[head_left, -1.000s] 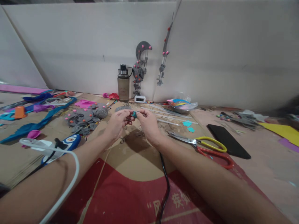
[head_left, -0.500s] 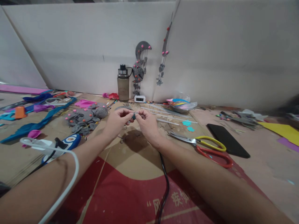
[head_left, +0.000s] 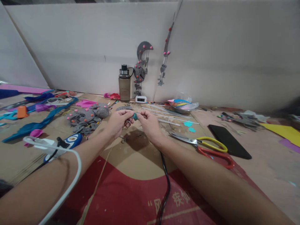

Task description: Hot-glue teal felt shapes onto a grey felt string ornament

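Note:
Between my two hands is a small teal piece [head_left: 135,116], perhaps felt, pinched at the fingertips above the cardboard. My left hand [head_left: 119,121] is closed, thumb and forefinger on the piece's left side. Opposite it, my right hand [head_left: 149,124] grips the right side with its thumb and forefinger. A thin grey string [head_left: 123,139] shows below my left hand; I cannot tell whether it joins the piece. Two teal flower-shaped cutouts [head_left: 188,124] lie to the right of my hands. Scissors [head_left: 197,142] with one yellow and one red handle rest by my right forearm.
Grey felt shapes with pompoms [head_left: 81,117] and a grey yarn ball [head_left: 102,111] lie left. A bottle [head_left: 124,86] and small digital clock [head_left: 141,99] stand behind. Clear sticks [head_left: 173,116], a dish [head_left: 184,107] and a black phone [head_left: 229,141] are right. A white cable [head_left: 78,165] crosses my left forearm.
The teal piece shows more between the fingertips, and my fingers have shifted slightly on it. The whole view has moved a little; the things on the table stay in place.

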Tool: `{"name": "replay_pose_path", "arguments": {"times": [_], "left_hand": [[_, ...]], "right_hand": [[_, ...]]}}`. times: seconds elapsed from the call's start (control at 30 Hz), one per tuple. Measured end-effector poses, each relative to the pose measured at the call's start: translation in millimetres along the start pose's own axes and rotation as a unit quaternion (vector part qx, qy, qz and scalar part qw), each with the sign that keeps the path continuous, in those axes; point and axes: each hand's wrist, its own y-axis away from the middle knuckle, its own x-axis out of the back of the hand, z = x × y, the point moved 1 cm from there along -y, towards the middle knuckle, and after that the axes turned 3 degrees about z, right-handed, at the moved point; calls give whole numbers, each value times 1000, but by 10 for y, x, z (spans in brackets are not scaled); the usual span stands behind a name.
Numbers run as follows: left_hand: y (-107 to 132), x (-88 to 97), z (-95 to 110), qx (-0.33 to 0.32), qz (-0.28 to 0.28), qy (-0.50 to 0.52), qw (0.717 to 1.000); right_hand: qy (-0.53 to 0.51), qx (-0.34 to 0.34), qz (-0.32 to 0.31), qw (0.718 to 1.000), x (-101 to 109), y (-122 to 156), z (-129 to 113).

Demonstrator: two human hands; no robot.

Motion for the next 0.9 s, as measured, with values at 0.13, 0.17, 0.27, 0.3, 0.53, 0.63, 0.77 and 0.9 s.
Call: {"name": "replay_pose_path", "arguments": {"times": [0.13,0.17,0.27,0.3,0.53,0.63,0.77,0.9], "left_hand": [[-12,3,-16,5,-12,-4,1000],[-15,6,-22,1,-8,-14,1000],[-27,23,-35,-20,18,-32,999],[-32,30,-38,-26,31,-31,999],[-47,35,-34,-30,85,-13,996],[-39,22,-11,-24,96,7,995],[-54,44,-1,-24,120,35,992],[-104,100,-42,-36,120,55,991]], "right_hand": [[-3,-6,2,1000,15,-10,27],[1,-5,-1,1000,13,-9,33],[22,13,-15,1000,2,-2,50],[29,19,-15,999,0,1,56],[20,4,-1,1000,2,19,111],[27,9,11,1000,2,20,136],[49,27,-2,998,-5,50,140],[85,52,-48,994,-18,124,107]]}}
